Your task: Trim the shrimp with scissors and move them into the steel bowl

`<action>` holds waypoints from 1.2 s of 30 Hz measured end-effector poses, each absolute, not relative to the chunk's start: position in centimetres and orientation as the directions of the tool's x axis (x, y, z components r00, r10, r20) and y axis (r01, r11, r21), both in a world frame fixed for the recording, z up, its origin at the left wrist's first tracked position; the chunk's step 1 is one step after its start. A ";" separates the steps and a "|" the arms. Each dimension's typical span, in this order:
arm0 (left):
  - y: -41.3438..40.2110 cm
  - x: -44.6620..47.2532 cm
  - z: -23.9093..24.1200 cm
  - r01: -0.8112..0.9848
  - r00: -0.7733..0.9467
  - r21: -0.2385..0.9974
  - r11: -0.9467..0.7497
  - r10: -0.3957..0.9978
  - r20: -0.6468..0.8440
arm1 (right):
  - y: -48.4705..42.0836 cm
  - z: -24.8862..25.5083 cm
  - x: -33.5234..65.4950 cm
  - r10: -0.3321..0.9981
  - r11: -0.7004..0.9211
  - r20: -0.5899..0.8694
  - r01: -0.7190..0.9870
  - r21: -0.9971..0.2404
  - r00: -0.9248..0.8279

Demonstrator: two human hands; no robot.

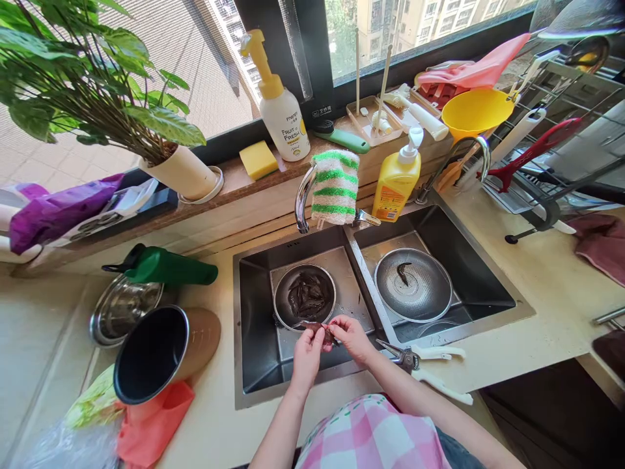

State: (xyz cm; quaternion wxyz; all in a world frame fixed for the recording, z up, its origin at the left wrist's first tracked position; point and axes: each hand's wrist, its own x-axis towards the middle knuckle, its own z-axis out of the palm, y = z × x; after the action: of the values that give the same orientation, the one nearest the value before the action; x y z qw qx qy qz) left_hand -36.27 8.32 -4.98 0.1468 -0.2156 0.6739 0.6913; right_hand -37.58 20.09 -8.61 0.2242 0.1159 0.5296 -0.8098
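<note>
Over the front of the left basin, my left hand [308, 355] and my right hand [352, 335] meet with their fingertips pinched on a brownish shrimp [312, 325]. Fingers cover part of it. Just beyond them, a round metal bowl [333, 301] holds several dark shrimp [310, 294] in the left basin. In the right basin, a single dark curled shrimp [403, 273] lies in a round metal strainer or pan [430, 296]. Kitchen shears [437, 353] with white handles lie with their blades spread on the counter's front edge, beside my right forearm.
A double sink [239, 339] sits below a chrome faucet [303, 202] draped with a striped cloth [335, 185]. To the right of it stand a yellow soap bottle [396, 185] and a dish rack [576, 98]. A dark-lined pot [183, 345] and a green bottle [170, 266] occupy the left counter.
</note>
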 end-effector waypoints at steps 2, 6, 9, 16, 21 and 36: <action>8.3 -36.3 -4.9 -0.497 -0.862 0.866 -0.051 -0.087 -0.500 | 20.2 -8.5 -37.6 -0.245 -0.371 -0.425 0.489 -0.789 -0.872; 8.0 -36.4 -4.9 -0.494 -0.865 0.869 -0.027 -0.088 -0.494 | 20.6 -8.2 -37.7 -0.279 -0.439 -0.403 0.489 -0.753 -0.871; 7.8 -36.4 -4.9 -0.479 -0.875 0.878 0.009 -0.076 -0.477 | 20.9 -8.1 -37.7 -0.324 -0.440 -0.380 0.493 -0.750 -0.866; 7.7 -36.6 -4.9 -0.479 -0.878 0.874 0.077 -0.029 -0.478 | 21.1 -8.3 -37.9 -0.382 -0.338 -0.345 0.477 -0.811 -0.857; 7.6 -36.6 -5.2 -0.450 -0.891 0.884 0.126 -0.003 -0.453 | 20.8 -8.5 -38.0 -0.369 -0.277 -0.358 0.469 -0.838 -0.858; 7.0 -36.7 -5.6 -0.419 -0.898 0.879 0.226 0.037 -0.438 | 20.7 -9.5 -37.7 -0.357 -0.032 -0.278 0.309 -0.951 -0.892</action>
State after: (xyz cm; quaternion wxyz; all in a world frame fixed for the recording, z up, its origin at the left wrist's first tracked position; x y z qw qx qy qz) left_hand -36.70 6.97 -5.62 0.1873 -0.1257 0.7602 0.6093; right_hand -37.67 20.72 -9.49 0.2317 -0.0184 0.6560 -0.7180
